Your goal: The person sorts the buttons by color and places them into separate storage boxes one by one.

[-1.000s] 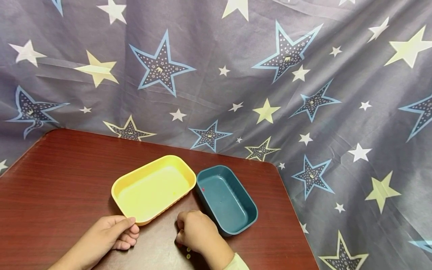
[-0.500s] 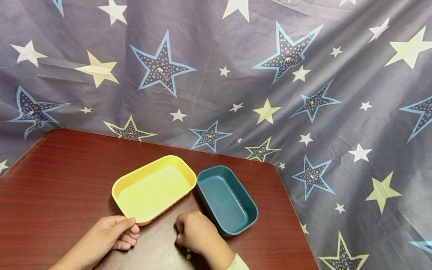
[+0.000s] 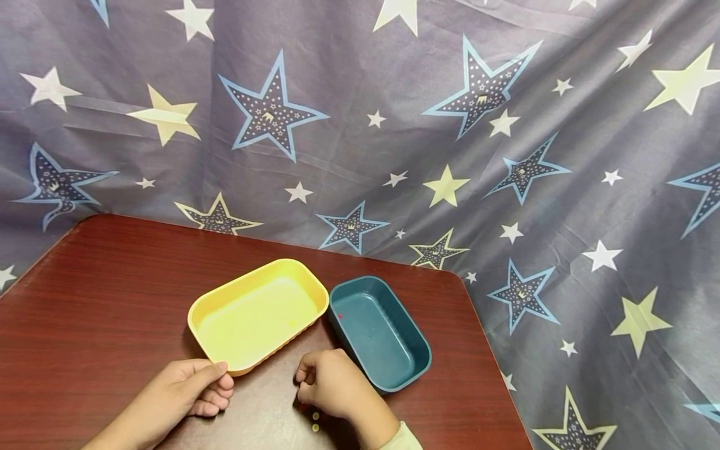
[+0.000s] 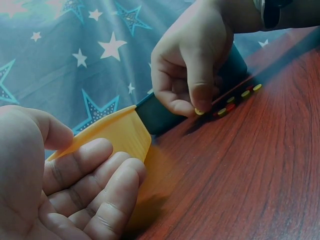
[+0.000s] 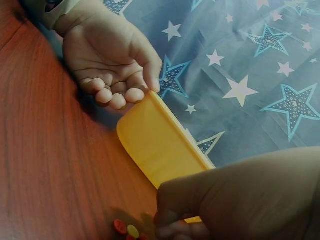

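My left hand (image 3: 188, 390) pinches the near corner rim of a yellow plastic tray (image 3: 209, 294), thumb on top and fingers curled below. In the left wrist view my right hand (image 4: 192, 65) pinches a small yellow button (image 4: 199, 112) between thumb and index finger, close over the table. Several red and yellow buttons lie in a row beside that hand, among them a yellow button (image 4: 257, 87) and a red button (image 5: 120, 226). Right of the yellow tray stands a dark teal tray (image 3: 388, 340) with a tiny red button (image 3: 340, 316) inside. A yellow speck (image 3: 292, 323) shows inside the yellow tray.
Both trays stand on a reddish-brown wooden table (image 3: 124, 294), their ends close together. A grey curtain (image 3: 349, 94) with printed stars hangs along the table's back and right edges.
My right hand has risen slightly off the table and its thumb and index finger show more clearly. The left hand and both trays have stayed in place.
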### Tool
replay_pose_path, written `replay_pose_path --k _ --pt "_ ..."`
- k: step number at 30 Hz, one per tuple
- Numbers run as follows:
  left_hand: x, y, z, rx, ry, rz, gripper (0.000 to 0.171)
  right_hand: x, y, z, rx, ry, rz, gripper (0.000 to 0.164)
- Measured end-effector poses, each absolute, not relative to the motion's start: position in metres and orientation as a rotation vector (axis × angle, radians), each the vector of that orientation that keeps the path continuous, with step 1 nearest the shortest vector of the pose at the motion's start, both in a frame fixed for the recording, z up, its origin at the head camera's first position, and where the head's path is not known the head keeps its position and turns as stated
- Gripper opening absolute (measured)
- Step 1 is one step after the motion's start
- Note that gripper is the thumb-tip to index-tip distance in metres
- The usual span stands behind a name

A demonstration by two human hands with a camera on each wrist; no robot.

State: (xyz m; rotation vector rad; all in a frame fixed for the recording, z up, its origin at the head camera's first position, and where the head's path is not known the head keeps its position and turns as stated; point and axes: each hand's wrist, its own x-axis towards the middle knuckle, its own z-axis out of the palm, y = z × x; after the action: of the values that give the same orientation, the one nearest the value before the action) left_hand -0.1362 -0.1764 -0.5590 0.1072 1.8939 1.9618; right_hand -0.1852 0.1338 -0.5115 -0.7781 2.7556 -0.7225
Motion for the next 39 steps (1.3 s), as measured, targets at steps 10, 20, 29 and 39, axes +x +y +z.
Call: replay_pose_path --k 10,20,29,39 --pt "-0.137 -0.176 -0.559 0.111 1.890 1.964 0.045 -0.191 0.139 -0.506 -0.683 2.635 -0.997 0.013" --pt "-0.136 -0.175 -0.559 0.100 1.891 1.962 0.045 -0.200 0.142 -0.496 -0.591 2.639 -1.200 0.014" --pt "-0.136 -0.176 -0.559 0.098 1.888 1.959 0.045 -0.218 0.147 -0.483 -0.568 2.647 -1.227 0.011" --pt "-0.136 -0.176 -0.559 0.107 1.887 1.961 0.045 -0.234 0.145 -0.464 -0.548 2.622 -1.328 0.004"
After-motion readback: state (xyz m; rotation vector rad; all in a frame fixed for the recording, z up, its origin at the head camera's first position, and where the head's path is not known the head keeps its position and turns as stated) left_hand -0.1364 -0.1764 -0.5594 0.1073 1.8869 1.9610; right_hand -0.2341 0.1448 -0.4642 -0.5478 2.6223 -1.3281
